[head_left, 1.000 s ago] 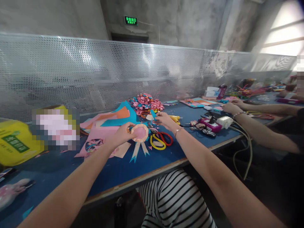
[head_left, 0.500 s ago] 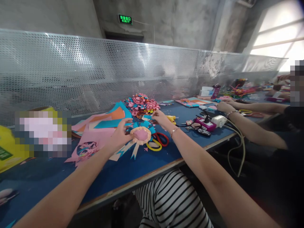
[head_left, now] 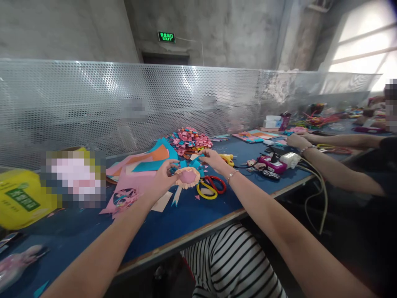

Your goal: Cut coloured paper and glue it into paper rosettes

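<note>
My left hand (head_left: 163, 179) grips a felt-like rosette (head_left: 187, 177) by its left side, thumb on the front. The rosette has a pink centre, a frilled cream ring and blue loops (head_left: 186, 164) along its upper edge. A cream-and-blue ribbon tail (head_left: 176, 196) hangs below it. At the rosette's upper right, my right hand (head_left: 213, 161) has its fingers closed on a small blue strip (head_left: 201, 159) against the edge. Scissors with red and yellow handles (head_left: 208, 191) lie just right of the rosette, their blades hidden.
Coloured sheets (head_left: 145, 161) lie left of my hands, before a heap of pink and blue pieces (head_left: 190, 140). Rightward are a yellow glue gun (head_left: 228, 159), a power strip (head_left: 290, 159) and a co-worker's arms (head_left: 341, 159). A yellow bag (head_left: 23, 198) stands far left; a perforated screen (head_left: 93, 103) runs behind.
My right hand has brought the blue strip down to the rosette's edge. The rosette has tilted, and only one of its ribbon tails shows clearly now. The view has shifted slightly left.
</note>
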Motion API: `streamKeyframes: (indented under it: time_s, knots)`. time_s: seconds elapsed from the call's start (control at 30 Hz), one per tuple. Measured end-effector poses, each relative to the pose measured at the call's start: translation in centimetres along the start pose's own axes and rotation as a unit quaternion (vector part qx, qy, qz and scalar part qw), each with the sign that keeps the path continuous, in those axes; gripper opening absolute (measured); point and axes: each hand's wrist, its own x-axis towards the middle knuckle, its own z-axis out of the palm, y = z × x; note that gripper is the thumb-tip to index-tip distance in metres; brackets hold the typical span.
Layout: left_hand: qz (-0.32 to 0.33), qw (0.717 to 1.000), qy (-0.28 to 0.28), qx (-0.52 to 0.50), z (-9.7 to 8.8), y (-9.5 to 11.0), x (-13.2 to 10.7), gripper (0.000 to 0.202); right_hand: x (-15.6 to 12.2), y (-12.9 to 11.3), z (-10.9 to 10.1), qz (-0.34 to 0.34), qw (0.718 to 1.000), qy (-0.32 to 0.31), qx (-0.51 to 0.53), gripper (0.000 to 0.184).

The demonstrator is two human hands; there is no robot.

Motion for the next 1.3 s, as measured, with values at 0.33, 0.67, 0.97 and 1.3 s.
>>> streamKeyframes:
  time_s: [0.33, 0.67, 0.97, 1.3]
  knots:
    - [0.005, 0.999, 0.035, 0.009, -0.1, -0.9, 0.6, 0.052, -0.8, -1.0, 2.6, 0.094, 0.985, -0.042, 0.137, 0.026]
    - [0.009, 0.998, 0.043, 0.039, -0.1, -0.9, 0.5, 0.039, -0.8, -0.9, 2.4, 0.102, 0.975, -0.095, 0.172, 0.034]
    - [0.016, 0.997, 0.06, 0.043, -0.1, -1.0, 0.6, 0.036, -0.9, -1.2, 2.3, 0.127, 0.966, -0.104, 0.199, 0.031]
    - [0.006, 0.998, 0.059, 0.011, -0.1, -1.4, 0.5, 0.039, -1.5, -2.8, 1.8, 0.149, 0.961, -0.119, 0.198, 0.02]
